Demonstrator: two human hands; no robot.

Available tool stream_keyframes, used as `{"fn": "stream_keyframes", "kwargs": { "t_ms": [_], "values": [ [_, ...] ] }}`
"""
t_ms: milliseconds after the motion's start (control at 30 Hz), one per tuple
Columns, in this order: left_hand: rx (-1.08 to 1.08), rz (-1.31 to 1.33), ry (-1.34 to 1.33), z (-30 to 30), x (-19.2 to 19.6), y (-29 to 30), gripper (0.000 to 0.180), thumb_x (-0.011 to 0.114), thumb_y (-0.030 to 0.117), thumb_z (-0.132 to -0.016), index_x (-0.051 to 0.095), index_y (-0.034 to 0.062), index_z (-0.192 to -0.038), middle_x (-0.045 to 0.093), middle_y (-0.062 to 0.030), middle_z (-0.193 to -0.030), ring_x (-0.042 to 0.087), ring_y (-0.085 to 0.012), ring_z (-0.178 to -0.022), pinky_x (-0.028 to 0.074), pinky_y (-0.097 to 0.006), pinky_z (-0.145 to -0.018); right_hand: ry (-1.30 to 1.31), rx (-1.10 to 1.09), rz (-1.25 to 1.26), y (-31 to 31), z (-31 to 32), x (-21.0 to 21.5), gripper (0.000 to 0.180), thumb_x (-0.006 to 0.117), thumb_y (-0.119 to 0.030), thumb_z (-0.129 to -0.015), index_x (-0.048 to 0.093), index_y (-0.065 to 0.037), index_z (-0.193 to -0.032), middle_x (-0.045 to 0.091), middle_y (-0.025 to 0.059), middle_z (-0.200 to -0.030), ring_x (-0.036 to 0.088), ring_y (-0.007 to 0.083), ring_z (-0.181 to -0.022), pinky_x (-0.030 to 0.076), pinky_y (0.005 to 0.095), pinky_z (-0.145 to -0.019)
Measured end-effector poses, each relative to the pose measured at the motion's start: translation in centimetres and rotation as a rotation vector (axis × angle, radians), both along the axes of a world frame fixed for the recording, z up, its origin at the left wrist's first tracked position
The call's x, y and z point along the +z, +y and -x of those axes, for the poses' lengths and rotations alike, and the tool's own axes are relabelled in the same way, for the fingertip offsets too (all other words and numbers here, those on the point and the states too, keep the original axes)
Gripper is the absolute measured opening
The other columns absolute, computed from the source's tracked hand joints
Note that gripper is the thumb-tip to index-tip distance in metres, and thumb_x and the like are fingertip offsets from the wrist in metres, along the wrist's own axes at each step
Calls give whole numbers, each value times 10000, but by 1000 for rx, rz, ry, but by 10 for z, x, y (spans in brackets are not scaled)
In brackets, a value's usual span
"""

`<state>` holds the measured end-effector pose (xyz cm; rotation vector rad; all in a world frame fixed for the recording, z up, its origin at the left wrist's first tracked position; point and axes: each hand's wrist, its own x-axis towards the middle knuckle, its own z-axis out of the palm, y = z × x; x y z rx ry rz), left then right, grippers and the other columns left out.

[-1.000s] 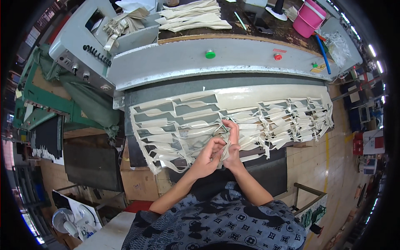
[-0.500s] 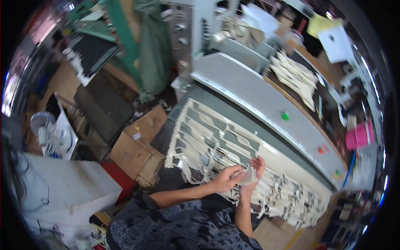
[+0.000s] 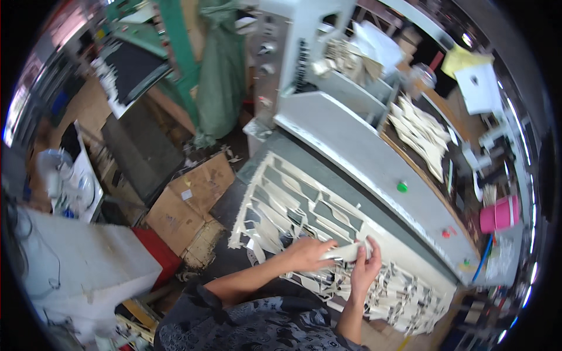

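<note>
A cream, flat cut piece (image 3: 346,252) spans the gap between my two hands above the machine bed. My left hand (image 3: 307,254) pinches its left end, and the fingers of my right hand (image 3: 365,270) close round its right end. Beneath them lies a cream sheet (image 3: 370,227) full of curved cut-outs, with many thin strips hanging loose on its near side. Part of this sheet is hidden by my hands and forearms.
A grey machine beam (image 3: 351,151) with a green button (image 3: 402,187) and a red button (image 3: 446,234) crosses behind the sheet. Stacked cream pieces (image 3: 420,131) lie beyond it, near a pink bucket (image 3: 499,214). Flattened cardboard (image 3: 181,213) is at left.
The cream piece was bunched between my hands and is now stretched out flatter. My hands have moved apart, the left one leftward and the right one slightly down.
</note>
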<state>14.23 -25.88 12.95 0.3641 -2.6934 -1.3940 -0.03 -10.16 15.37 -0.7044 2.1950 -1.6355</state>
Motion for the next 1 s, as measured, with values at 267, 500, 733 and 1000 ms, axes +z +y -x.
{"fn": "stream_keyframes", "kwargs": {
  "t_ms": [267,500,733,1000],
  "values": [
    [-67,293,377,35,68,-90,171,834,153,-837,709,55,-903,677,-99,-864,680,-323,-799,539,-404,-707,47,65,51,-5,89,74,246,705,-145,-1038,734,55,-1180,747,37,-859,601,49,-766,487,243,-681],
    [-76,352,537,161,171,-155,188,753,69,-880,625,78,-1016,687,-170,-803,673,-402,-730,521,-427,-664,327,69,276,-62,222,156,335,800,-306,-987,798,22,-1057,720,13,-785,605,44,-648,472,230,-580],
    [313,950,484,258,189,-196,505,816,89,-856,638,83,-1329,629,-201,-1199,619,-411,-1121,498,-499,-969,669,-180,-288,-123,315,178,451,861,-362,-872,761,-17,-1146,788,145,-957,762,288,-851,587,417,-784],
    [66,76,154,120,6,-33,667,834,187,-863,562,74,-1461,673,-171,-1053,667,-399,-939,542,-464,-928,523,13,66,12,170,26,263,867,-134,-851,742,-11,-1047,746,134,-987,714,251,-906,548,354,-819]
  ]
}}
